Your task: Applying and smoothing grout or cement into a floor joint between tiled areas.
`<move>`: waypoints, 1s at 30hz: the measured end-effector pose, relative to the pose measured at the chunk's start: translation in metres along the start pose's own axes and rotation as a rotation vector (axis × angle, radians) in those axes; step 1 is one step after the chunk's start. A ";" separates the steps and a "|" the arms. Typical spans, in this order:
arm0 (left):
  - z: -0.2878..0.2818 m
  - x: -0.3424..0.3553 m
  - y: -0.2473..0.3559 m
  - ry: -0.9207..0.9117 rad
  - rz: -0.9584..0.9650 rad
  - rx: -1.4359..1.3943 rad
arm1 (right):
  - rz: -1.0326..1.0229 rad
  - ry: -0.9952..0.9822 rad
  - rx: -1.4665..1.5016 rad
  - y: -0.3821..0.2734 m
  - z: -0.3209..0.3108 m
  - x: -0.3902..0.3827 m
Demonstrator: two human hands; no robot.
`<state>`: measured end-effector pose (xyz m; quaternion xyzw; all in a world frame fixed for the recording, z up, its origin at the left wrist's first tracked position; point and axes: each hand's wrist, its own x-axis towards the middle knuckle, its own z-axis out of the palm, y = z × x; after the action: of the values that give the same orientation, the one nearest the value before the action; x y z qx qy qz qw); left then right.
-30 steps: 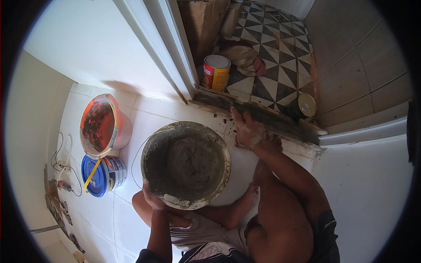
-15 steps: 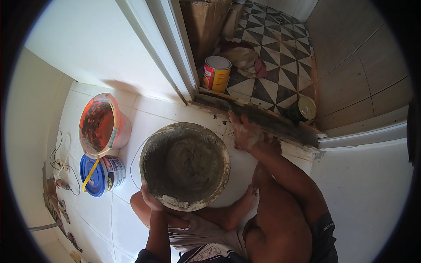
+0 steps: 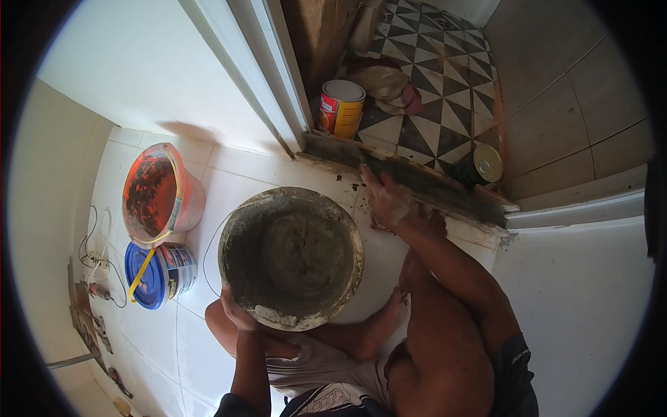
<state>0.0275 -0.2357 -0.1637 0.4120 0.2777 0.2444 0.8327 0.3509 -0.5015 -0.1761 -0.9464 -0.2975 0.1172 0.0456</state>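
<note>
A round bucket (image 3: 356,254) crusted with dried cement stands tilted toward me in front of my crossed legs. Wet grey mortar (image 3: 303,250) fills its bottom. My left hand (image 3: 238,313) is closed on the near left part of the rim. At the doorway, my right hand (image 3: 386,201) reaches to the dark, mortar-coated face of the raised door sill (image 3: 445,193). Its fingers are stretched out and smeared with grey, and no tool shows in it. Whether the fingertips touch the sill, I cannot tell.
To the left are a stained orange bucket (image 3: 186,205) and a blue-lidded tub (image 3: 147,278), with cables and tools (image 3: 101,292) beyond. Past the sill, a red-yellow can (image 3: 340,111), a rag (image 3: 392,90) and a green can (image 3: 479,167) sit on patterned tiles (image 3: 441,132).
The view has shifted slightly, so everything sits a little higher in the picture. My left hand keeps its grip on the rim, and my right hand stays at the sill, fingers stretched.
</note>
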 end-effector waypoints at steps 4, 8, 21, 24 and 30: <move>0.000 0.002 -0.001 0.015 -0.038 -0.089 | 0.043 0.036 0.082 0.002 -0.004 -0.003; -0.001 0.003 -0.002 -0.055 -0.008 -0.114 | -0.004 0.107 0.128 0.009 -0.006 -0.011; 0.011 0.000 0.004 0.058 -0.018 -0.052 | -0.015 0.281 0.107 0.035 0.000 -0.040; 0.010 0.000 0.004 0.055 -0.005 -0.015 | -0.029 0.268 0.082 0.042 0.000 -0.043; 0.015 -0.001 0.006 0.013 -0.013 -0.063 | -0.018 0.242 0.014 0.054 -0.001 -0.050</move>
<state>0.0357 -0.2412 -0.1512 0.3819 0.2780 0.2502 0.8452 0.3412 -0.5748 -0.1740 -0.9506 -0.2974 0.0036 0.0891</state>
